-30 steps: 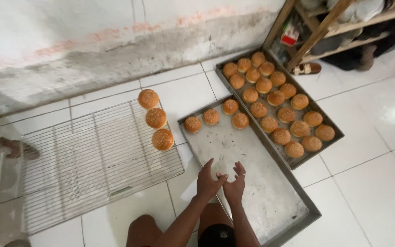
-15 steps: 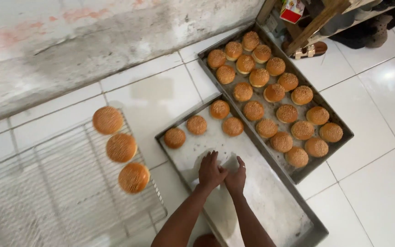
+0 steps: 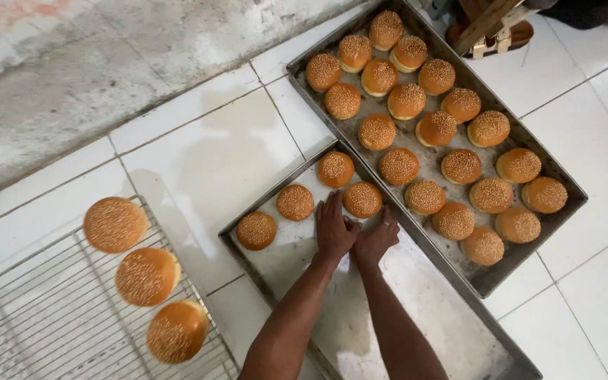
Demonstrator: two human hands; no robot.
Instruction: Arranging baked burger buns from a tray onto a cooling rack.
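A person crouched over two metal baking trays on a white tiled floor, both bare arms stretched forward over the nearer tray [image 3: 297,253]. The left hand [image 3: 333,229] lay flat, palm down, fingers straight and close together, the fingertips reaching up between two sesame buns. It gripped nothing. The right hand [image 3: 376,238] sat just beside it, the two hands touching at the thumb side. Its fingers were loosely curled and pointed toward the tray's far rim; whether they pinched anything beneath them could not be told.

The closest sesame bun [image 3: 362,199] rested on the tray just ahead of both hands, touching or almost touching the fingertips. Three more buns shared that near tray: one [image 3: 335,169] at the far corner, one [image 3: 295,202] to the left of the hands, and one [image 3: 256,230] further left near the rim. The rest of the tray's floured surface was bare metal.

The second tray [image 3: 564,184] lay alongside, pressed against the first, packed with rows of golden sesame buns.

To the left, apart from the trays, a wire cooling rack [image 3: 51,317] held three larger buns [image 3: 147,276] in a line along its right edge. A rough concrete wall [image 3: 72,84] ran behind.
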